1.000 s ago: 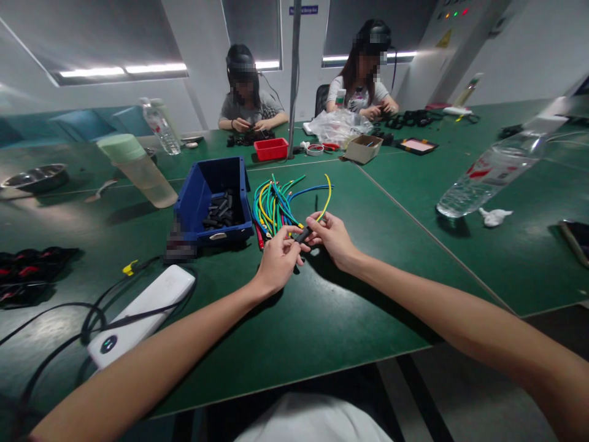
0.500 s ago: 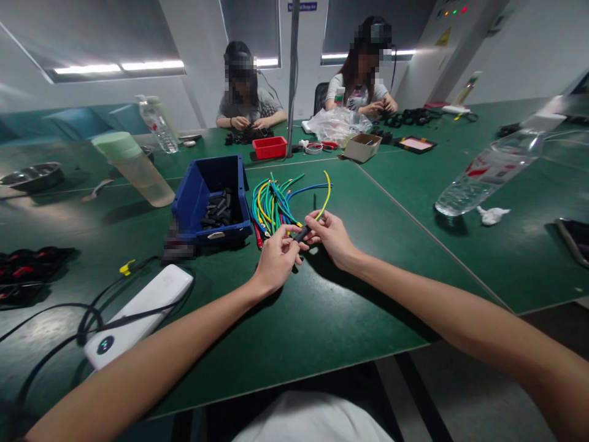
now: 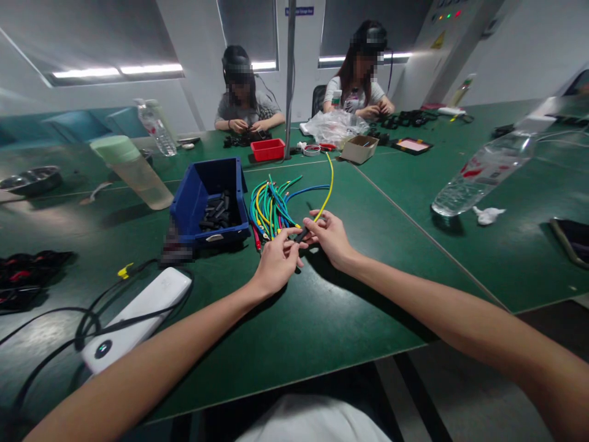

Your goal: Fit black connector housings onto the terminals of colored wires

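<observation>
Green table before you, both hands pinch a black sleeve onto the yellow wire, coloured wires waiting.

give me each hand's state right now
left hand: closed on the black sleeve
right hand: closed, pinching the yellow wire at the sleeve

2 co-workers, 2 clear bottles, 1 blue bin, 1 red tray, 1 cardboard box.
</observation>
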`<state>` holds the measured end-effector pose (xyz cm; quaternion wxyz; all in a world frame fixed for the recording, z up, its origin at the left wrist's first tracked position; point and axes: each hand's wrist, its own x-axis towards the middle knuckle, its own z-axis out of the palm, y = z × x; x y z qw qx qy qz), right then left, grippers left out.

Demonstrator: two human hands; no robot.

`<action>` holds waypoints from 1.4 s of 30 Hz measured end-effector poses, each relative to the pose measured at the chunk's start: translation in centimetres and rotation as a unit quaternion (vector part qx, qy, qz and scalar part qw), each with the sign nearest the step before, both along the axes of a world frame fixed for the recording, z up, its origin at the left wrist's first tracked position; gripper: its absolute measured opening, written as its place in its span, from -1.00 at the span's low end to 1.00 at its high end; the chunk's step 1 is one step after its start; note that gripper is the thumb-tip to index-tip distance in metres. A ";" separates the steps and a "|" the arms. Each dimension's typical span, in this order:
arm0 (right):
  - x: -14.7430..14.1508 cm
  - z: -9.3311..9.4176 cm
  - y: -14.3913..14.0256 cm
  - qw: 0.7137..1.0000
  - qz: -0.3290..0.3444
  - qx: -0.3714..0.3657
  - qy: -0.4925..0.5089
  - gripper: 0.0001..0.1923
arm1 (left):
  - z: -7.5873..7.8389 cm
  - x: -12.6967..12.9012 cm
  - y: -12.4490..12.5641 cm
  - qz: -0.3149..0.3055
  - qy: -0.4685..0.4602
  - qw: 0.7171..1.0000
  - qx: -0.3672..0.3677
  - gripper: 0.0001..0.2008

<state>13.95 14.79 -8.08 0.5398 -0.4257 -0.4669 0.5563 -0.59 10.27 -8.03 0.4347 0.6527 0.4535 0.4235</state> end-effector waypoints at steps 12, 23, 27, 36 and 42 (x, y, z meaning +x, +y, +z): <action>0.3 -0.4 0.6 0.999 -0.018 0.036 -0.035 -0.48 | -0.2 -0.1 0.2 -0.011 0.019 1.000 0.002 -0.66; 0.7 -0.7 1.6 0.995 -0.033 0.076 -0.060 -0.40 | 0.1 -0.1 0.0 -0.008 0.025 1.000 0.016 -0.63; 1.2 -0.6 2.3 0.992 -0.056 0.089 -0.073 -0.37 | 0.2 0.0 -0.1 0.007 0.027 0.999 0.015 -0.67; 3.6 -1.2 5.5 0.977 -0.146 0.113 -0.103 -0.26 | 0.5 -0.1 -1.1 0.007 0.246 0.945 0.218 -0.67; 6.1 -1.1 7.3 0.961 -0.215 0.109 -0.137 -0.29 | 1.1 -0.9 -1.3 -0.044 0.393 0.855 0.336 -0.71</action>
